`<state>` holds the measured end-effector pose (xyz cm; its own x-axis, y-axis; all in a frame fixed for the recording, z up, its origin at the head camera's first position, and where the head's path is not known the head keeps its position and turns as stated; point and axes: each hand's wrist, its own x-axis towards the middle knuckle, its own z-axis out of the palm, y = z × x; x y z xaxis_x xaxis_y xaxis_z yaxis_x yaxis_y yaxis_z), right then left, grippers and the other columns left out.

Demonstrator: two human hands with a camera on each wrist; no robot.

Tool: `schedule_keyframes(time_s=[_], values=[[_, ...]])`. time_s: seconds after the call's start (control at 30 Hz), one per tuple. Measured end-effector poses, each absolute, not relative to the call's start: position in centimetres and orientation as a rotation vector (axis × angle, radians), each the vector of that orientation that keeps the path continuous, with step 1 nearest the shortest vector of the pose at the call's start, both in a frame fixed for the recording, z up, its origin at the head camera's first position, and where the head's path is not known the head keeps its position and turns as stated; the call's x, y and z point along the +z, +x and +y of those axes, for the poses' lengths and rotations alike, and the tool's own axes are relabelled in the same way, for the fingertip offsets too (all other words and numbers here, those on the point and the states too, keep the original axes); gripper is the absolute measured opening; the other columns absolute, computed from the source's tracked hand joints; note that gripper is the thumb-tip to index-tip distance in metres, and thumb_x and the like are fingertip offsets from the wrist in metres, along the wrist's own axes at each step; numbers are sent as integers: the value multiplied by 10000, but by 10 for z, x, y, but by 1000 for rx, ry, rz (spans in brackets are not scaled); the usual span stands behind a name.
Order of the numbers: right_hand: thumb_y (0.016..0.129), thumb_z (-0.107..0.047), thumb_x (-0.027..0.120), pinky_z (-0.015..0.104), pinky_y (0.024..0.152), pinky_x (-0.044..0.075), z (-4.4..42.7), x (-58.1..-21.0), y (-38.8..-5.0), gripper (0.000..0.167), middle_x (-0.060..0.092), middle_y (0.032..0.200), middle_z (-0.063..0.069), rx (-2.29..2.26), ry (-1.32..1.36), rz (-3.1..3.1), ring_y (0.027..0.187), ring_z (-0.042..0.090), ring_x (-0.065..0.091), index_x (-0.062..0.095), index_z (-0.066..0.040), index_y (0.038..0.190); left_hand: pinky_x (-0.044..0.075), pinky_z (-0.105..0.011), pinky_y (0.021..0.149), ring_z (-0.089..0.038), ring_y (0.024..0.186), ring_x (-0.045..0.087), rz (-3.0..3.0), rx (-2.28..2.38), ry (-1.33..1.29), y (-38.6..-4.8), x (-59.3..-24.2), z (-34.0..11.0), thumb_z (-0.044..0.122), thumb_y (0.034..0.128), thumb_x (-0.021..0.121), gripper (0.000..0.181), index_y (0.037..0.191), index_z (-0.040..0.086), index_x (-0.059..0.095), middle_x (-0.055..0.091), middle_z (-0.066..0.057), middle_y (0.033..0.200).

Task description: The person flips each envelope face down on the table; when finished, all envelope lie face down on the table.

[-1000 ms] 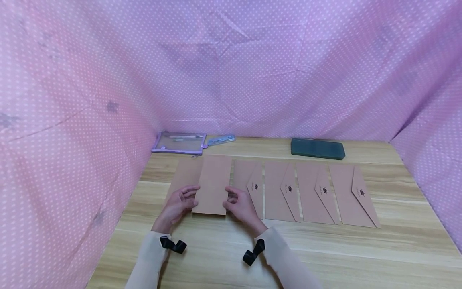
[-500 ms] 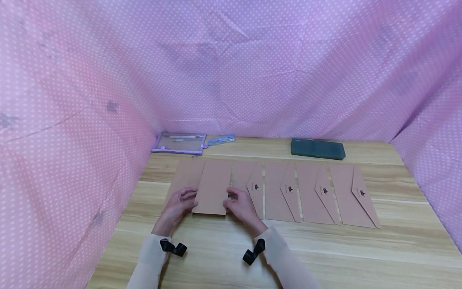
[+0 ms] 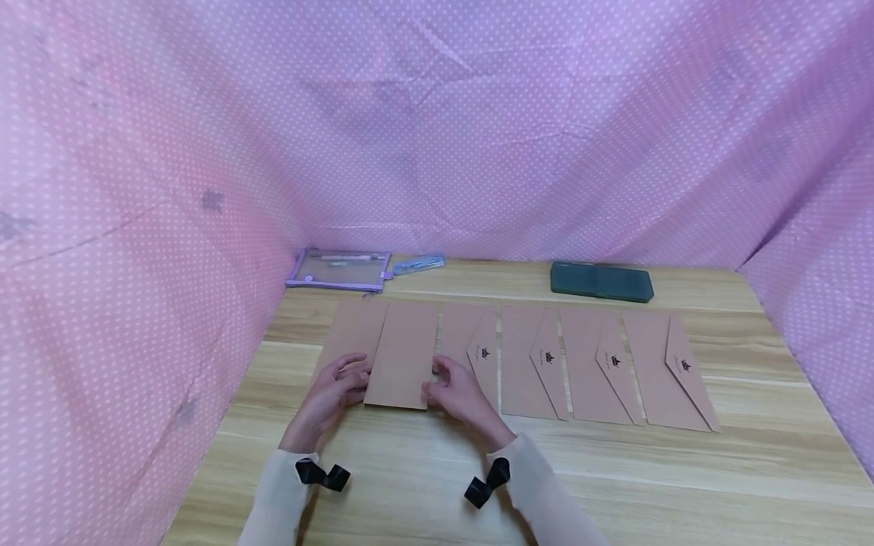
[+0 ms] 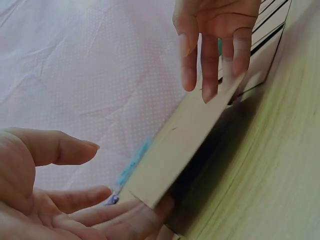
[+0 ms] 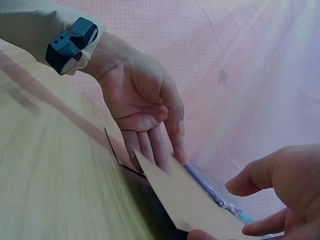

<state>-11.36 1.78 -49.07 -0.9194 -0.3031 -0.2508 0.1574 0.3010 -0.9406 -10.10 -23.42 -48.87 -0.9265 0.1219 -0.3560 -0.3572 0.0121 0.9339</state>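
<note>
A plain brown envelope (image 3: 403,356) lies between my two hands, overlapping the right part of another plain brown envelope (image 3: 351,330). In the wrist views its near edge stands a little above the table, over a dark shadow. My left hand (image 3: 328,398) is at its left edge, fingers loosely extended and thumb apart from the paper. At the opposite edge is my right hand (image 3: 460,394), its fingers nearly straight and spread, the fingertips near or touching the paper. Just right of it lies a brown envelope (image 3: 454,326) with a crown-printed flap, partly covered by the right hand.
Several more crown-printed envelopes (image 3: 529,364) continue the row rightward. Along the back are a purple-edged mesh pencil pouch (image 3: 341,271), a small blue packet (image 3: 419,264) and a dark green case (image 3: 601,281). Pink dotted cloth (image 3: 437,152) hangs around the wooden table (image 3: 614,485).
The envelope's far edge has come down toward the table. Both hands have loosened and drawn slightly apart, the left one moving a little to the left.
</note>
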Motion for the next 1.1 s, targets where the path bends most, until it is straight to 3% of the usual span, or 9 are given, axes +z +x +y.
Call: schedule_keyframes(time_s=[0.17,0.4,0.5,0.8,0.97,1.1], values=[[884,-140,685,386,920,573,20,-488,-111,665,554,1394,218,-1628,-149,2199,1149,307,618,418,42,1465,559,-228,882,-17,1034,639,1961,1966,-250,-98,-484,-233,55,996,484,576,1513,-57,254,342,-353,1538],[886,-155,690,294,785,570,23,-488,-109,704,535,1409,223,-1627,-129,2168,1020,238,642,381,13,1496,536,-244,939,-151,1178,610,1981,1927,-246,-94,-477,-231,96,1004,487,607,1533,-33,217,319,-346,1558],[888,-150,688,295,771,576,24,-487,-108,707,529,1414,235,-1631,-134,2163,1021,246,641,373,25,1496,532,-254,960,-142,1183,609,1992,1916,-246,-94,-475,-231,96,999,495,612,1532,-28,222,334,-345,1553],[892,-151,686,343,817,599,24,-488,-107,695,530,1419,248,-1643,-132,2155,1116,314,634,380,32,1489,532,-253,970,-83,1150,607,2017,1897,-251,-93,-471,-229,116,1003,503,608,1528,-23,231,370,-327,1532],[891,-176,687,454,997,541,28,-489,-109,690,540,1426,232,-1639,-149,2191,1232,364,595,393,10,1487,526,-257,954,-65,1116,614,2120,1890,-290,-93,-468,-229,98,1002,501,546,1500,-25,312,441,-316,1491],[915,-148,667,428,917,587,37,-487,-115,641,525,1446,242,-1712,-133,2190,1254,406,589,403,1,1480,527,-261,965,-49,1083,650,2201,1952,-301,-94,-464,-228,76,1009,477,486,1469,-33,366,451,-309,1500]])
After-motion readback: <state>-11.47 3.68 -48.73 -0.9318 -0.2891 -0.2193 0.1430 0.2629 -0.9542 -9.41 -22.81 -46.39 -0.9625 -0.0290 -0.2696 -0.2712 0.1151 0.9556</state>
